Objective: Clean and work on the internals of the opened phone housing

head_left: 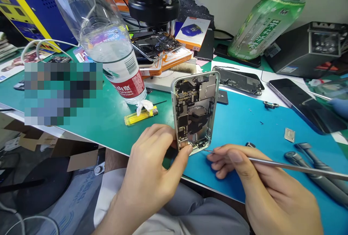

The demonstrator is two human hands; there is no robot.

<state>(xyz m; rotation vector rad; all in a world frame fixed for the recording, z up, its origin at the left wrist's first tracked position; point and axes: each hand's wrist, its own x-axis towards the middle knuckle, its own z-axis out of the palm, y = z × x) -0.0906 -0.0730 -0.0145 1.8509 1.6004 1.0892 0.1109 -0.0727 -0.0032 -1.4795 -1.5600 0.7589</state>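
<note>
An opened smartphone (194, 119), its back housing and inner boards exposed, stands upright on its bottom edge on the blue mat. My left hand (154, 166) grips its lower left corner between thumb and fingers. In my right hand (261, 180) is a pair of slim metal tweezers (288, 166). Their fine tip is at the phone's bottom edge; whether it touches cannot be made out. Just behind my right fingers lies a small dark part (250, 145), partly hidden.
Screwdrivers (312, 170) and a small metal plate (289, 134) lie on the blue mat (239, 119). Farther back are a dark phone (304, 101), a phone screen (239, 80) and a green bottle (261, 28). A water bottle (119, 68) and yellow lighter (141, 116) stand left.
</note>
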